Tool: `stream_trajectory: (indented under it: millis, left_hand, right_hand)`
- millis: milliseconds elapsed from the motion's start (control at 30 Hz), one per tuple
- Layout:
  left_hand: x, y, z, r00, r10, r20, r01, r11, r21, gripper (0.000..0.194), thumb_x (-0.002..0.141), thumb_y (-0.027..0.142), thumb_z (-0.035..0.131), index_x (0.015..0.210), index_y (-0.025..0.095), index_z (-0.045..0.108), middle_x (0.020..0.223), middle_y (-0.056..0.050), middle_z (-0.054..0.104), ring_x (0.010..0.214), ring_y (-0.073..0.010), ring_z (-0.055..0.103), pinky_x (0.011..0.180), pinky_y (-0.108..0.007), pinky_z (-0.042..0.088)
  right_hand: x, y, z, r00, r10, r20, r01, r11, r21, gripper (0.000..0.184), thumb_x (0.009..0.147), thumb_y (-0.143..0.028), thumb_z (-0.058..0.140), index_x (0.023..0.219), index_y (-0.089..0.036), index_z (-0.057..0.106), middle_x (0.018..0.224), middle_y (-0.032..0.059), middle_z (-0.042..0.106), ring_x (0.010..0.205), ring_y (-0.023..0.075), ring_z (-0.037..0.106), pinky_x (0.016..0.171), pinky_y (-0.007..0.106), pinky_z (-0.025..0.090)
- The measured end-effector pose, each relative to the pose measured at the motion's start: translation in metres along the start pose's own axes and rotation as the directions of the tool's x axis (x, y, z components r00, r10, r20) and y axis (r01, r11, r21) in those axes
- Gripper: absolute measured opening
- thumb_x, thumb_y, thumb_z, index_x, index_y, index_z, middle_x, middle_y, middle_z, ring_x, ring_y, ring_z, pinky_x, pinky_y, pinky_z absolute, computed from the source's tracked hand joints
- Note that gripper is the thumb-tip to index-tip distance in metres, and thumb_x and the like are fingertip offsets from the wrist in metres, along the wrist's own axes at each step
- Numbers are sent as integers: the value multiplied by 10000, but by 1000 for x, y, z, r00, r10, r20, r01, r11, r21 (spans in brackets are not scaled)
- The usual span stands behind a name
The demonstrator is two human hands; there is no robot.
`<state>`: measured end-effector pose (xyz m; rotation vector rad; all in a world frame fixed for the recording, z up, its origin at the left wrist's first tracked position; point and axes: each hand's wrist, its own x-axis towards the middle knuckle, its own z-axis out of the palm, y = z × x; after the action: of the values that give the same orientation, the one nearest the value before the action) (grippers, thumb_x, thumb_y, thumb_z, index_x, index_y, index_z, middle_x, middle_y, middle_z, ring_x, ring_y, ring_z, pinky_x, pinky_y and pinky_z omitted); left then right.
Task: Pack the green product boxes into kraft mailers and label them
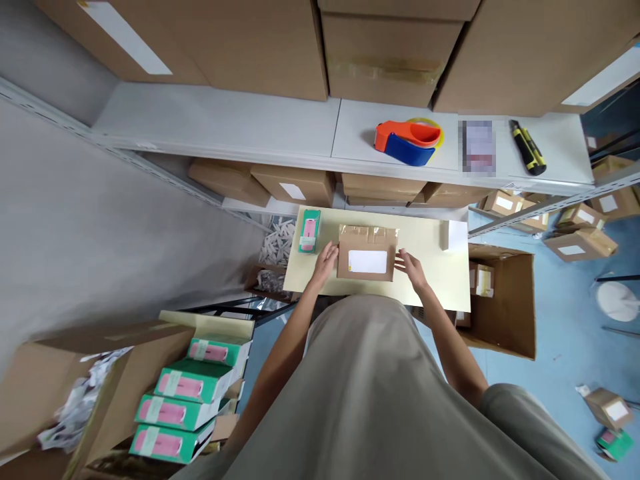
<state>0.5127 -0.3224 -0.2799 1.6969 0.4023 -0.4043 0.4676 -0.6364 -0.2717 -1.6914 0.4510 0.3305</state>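
Brown cardboard box [367, 257], centre of the frame, lay flat on the pale tabletop [443, 277] between left hand [325, 261] and right hand [412, 269], fingers loosely spread beside its ends, presumably to steady it.

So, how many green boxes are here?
6: one green box on the table, four grouped at lower left, one on the floor at lower right. More may be hidden.

no legible text, labels too small to read
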Motion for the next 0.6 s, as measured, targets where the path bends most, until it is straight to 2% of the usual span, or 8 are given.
stream_trajectory:
  millis: [133, 167, 233, 333, 400, 500, 600]
  left_hand:
    - [-24, -2, -12, 999, -26, 23, 28, 994, -109, 727, 1155, 684, 376, 1650, 186, 565, 1578, -194, 686, 1454, -290, 688, 1177, -424, 602]
    - [-29, -4, -13, 998, -57, 30, 60, 992, -112, 734, 1145, 707, 394, 1612, 181, 604, 1542, -199, 708, 1431, -297, 703, 1163, -430, 611]
    - [-36, -8, -10, 993, -117, 33, 119, 990, -71, 695, 1091, 703, 574, 1521, 166, 672, 1490, -213, 735, 1391, -322, 725, 1149, -446, 616]
    - [-41, -10, 0, 993, -115, 12, 113, 987, 111, 716, 917, 575, 885, 1452, 139, 694, 1411, -230, 767, 1325, -362, 753, 1141, -472, 605]
    - [-42, -7, 10, 999, -46, -20, 50, 955, 292, 816, 824, 542, 968, 1465, 129, 675, 1359, -235, 779, 1308, -398, 753, 1145, -495, 587]
    - [-45, 5, 24, 996, 39, -75, 9, 834, 551, 962, 781, 540, 990, 1556, 122, 604, 1405, -271, 735, 1335, -459, 727, 1138, -504, 568]
    - [-53, 19, 32, 995, 38, -93, 37, 716, 697, 934, 890, 460, 883, 1659, 101, 493, 1465, -303, 683, 1307, -454, 743, 1092, -467, 577]
  right_hand:
    - [-21, 0, -5, 1000, 7, -30, -5, 998, 55, 1031, 1016, -957, 306, 1534, -148, 681, 1569, 244, 685, 1383, 406, 732, 1167, 569, 628]
    - [-24, 3, -5, 999, 20, -30, -19, 998, 52, 1052, 1006, -969, 296, 1535, -144, 680, 1561, 248, 690, 1384, 408, 732, 1167, 571, 627]
    - [-27, 10, -3, 999, 53, -12, -53, 999, 12, 1062, 980, -992, 329, 1505, -146, 697, 1536, 249, 708, 1385, 409, 730, 1159, 563, 628]
    - [-24, 16, 3, 996, 91, -9, -92, 991, -94, 1022, 926, -976, 506, 1503, -151, 678, 1510, 245, 726, 1366, 409, 739, 1132, 553, 631]
    - [-20, 15, 8, 995, 98, -37, -103, 973, -204, 1023, 889, -920, 637, 1555, -144, 621, 1478, 249, 743, 1338, 411, 752, 1120, 556, 624]
    - [-16, 2, 21, 994, 64, -83, -94, 897, -433, 1091, 841, -854, 760, 1608, -108, 547, 1447, 287, 744, 1341, 444, 744, 1150, 590, 582]
    - [-19, -18, 37, 993, 18, -120, -89, 786, -612, 1170, 820, -813, 821, 1663, -83, 465, 1541, 346, 655, 1412, 495, 687, 1174, 612, 545]
